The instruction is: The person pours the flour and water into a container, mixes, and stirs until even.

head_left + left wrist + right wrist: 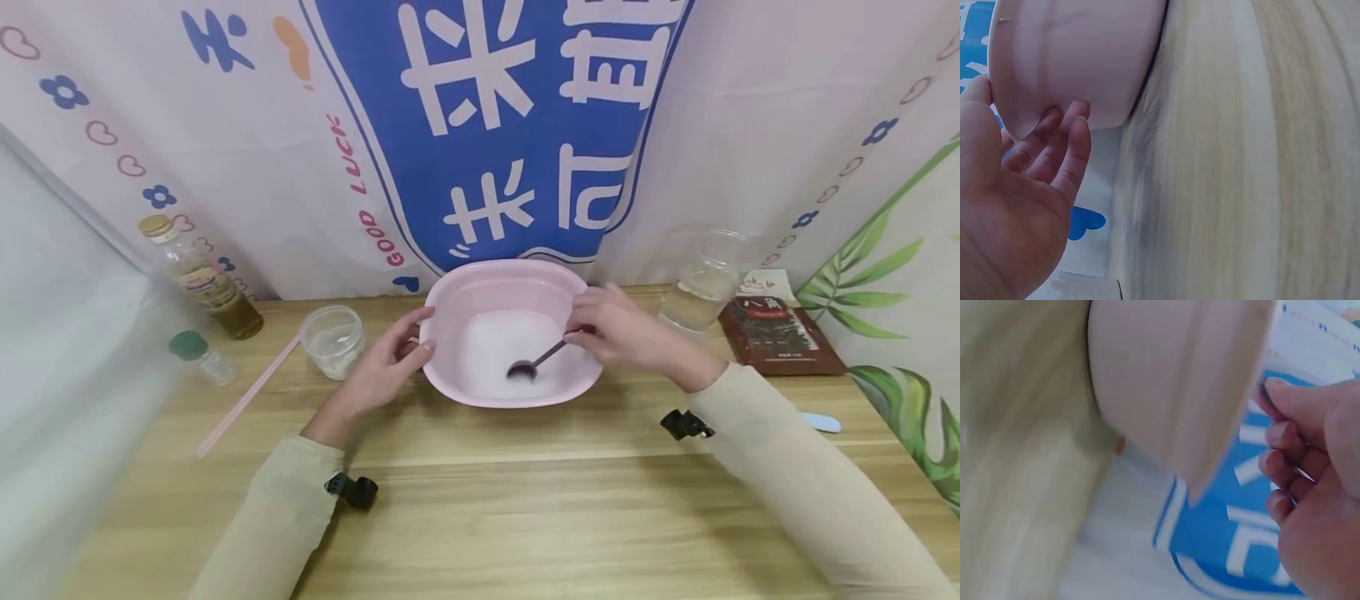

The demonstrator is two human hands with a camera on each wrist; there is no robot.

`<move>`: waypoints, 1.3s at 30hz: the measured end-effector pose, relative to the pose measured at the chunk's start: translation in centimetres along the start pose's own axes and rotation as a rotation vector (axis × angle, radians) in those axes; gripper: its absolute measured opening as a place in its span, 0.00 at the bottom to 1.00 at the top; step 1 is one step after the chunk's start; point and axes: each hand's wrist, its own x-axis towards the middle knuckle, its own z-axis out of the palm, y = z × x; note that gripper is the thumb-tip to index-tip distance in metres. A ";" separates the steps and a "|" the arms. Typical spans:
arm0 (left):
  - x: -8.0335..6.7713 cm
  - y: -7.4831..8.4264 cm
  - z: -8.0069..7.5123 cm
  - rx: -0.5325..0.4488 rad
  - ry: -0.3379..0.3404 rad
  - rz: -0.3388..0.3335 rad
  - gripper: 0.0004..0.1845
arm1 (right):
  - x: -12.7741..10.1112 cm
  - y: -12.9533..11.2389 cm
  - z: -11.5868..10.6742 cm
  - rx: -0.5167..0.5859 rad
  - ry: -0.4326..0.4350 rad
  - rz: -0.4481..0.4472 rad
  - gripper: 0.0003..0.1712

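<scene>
A pink plastic basin [450, 296] stands on the wooden table with clear liquid in it. My right hand [615, 329] pinches the handle of a dark spoon [534, 362] whose bowl dips into the liquid. The curled fingers [1285, 469] show beside the basin's outer wall [1172, 381] in the right wrist view. My left hand [390, 362] rests against the basin's left side with relaxed fingers [1060, 144] touching its wall [1072, 56].
A clear lidded tub [333, 337] sits left of the basin, with a pink straw [247, 392], a small green-capped bottle [198, 354] and an oil bottle [202, 275]. At right stand a clear cup [705, 279], a dark red packet [780, 333] and a pale blue object [821, 422].
</scene>
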 end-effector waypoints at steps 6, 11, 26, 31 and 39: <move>0.1 0.1 0.2 -0.058 -0.017 0.007 0.32 | 1.8 -1.3 2.0 0.025 0.012 0.106 0.04; 0.1 0.1 0.3 -0.086 -0.022 -0.003 0.32 | 2.4 -0.8 1.7 -0.136 0.055 0.203 0.06; -0.2 0.0 0.0 -0.077 -0.014 -0.016 0.32 | 1.0 -1.0 0.8 0.022 -0.015 0.055 0.05; -0.2 0.0 0.0 -0.074 -0.015 -0.022 0.32 | 2.1 -1.7 2.5 0.063 0.018 0.066 0.05; -0.2 0.0 0.0 -0.070 -0.017 -0.020 0.32 | 1.9 -0.8 1.0 -0.263 0.069 0.160 0.05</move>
